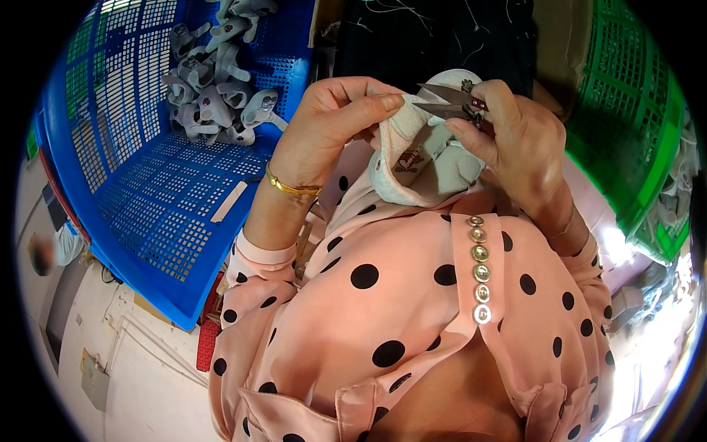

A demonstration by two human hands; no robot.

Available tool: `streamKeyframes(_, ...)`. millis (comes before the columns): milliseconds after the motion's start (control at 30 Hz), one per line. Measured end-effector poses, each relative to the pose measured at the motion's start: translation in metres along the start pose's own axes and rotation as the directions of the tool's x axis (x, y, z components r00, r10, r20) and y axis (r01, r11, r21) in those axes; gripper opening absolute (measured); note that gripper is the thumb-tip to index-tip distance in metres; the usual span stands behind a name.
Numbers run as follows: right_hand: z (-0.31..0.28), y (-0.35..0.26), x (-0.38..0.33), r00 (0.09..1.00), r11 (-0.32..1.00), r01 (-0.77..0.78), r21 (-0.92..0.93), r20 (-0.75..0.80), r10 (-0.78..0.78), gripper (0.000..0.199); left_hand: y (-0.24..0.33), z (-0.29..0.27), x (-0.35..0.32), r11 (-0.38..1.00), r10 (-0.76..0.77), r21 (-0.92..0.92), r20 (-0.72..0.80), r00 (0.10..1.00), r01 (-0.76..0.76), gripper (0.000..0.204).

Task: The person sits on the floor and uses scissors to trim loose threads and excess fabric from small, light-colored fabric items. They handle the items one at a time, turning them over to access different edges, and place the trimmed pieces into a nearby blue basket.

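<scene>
A blue crate [155, 199] of plastic lattice lies at upper left, with a heap of small grey socks [217, 88] piled in its far corner and a pale strip [229, 202] lying flat on its mesh. A green crate [626, 125] stands at the right edge. Between them is dark cloth [442, 37] strewn with loose threads. A white floor [140, 368] shows at lower left

Both forearms rise from the near edge and bend toward the middle; the left hand [335, 121] is closed in a pinch, thumb laid flat over the curled fingers, wrist slightly bent; the right hand [515, 140] sits just beside it, fingers curled tight, index finger stretched to the left.
</scene>
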State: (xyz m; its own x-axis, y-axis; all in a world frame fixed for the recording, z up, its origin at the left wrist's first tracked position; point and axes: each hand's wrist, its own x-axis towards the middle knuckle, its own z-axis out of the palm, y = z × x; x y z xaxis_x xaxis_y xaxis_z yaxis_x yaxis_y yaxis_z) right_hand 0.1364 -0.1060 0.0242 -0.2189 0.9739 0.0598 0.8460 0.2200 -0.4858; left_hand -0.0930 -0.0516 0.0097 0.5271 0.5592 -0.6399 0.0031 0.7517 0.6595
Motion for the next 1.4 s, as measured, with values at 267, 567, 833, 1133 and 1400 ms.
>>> streamKeyframes(267, -0.003, -0.007, -0.002, 0.999, 0.998, -0.004, -0.068, -0.035, 0.001, 0.036, -0.002, 0.0, -0.001, 1.0, 0.015, -0.02, -0.006, 1.0, -0.016, 0.02)
streamKeyframes(567, -0.003, -0.01, -0.004, 0.998, 0.997, -0.017, -0.08, -0.064, 0.012, 0.035, -0.003, 0.0, -0.001, 0.999, 0.032, 0.0, -0.012, 0.999, -0.032, 0.02)
streamKeyframes(833, -0.002, -0.012, -0.005, 0.998, 0.992, -0.034, -0.122, -0.049, 0.028, 0.034, -0.004, 0.002, -0.002, 0.999, 0.053, -0.011, -0.008, 0.999, -0.053, 0.019)
streamKeyframes(1133, -0.002, -0.009, -0.001, 0.983, 0.954, -0.181, 0.238, 0.045, 0.176, 0.032, -0.007, 0.008, -0.005, 0.996, 0.049, -0.077, -0.015, 0.999, -0.05, 0.018)
streamKeyframes(1400, -0.012, 0.009, 0.009, 0.982, 0.994, 0.099, 0.045, 0.16, -0.105, 0.034, -0.01, 0.004, -0.005, 0.992, 0.049, -0.116, 0.04, 0.998, -0.044, 0.018)
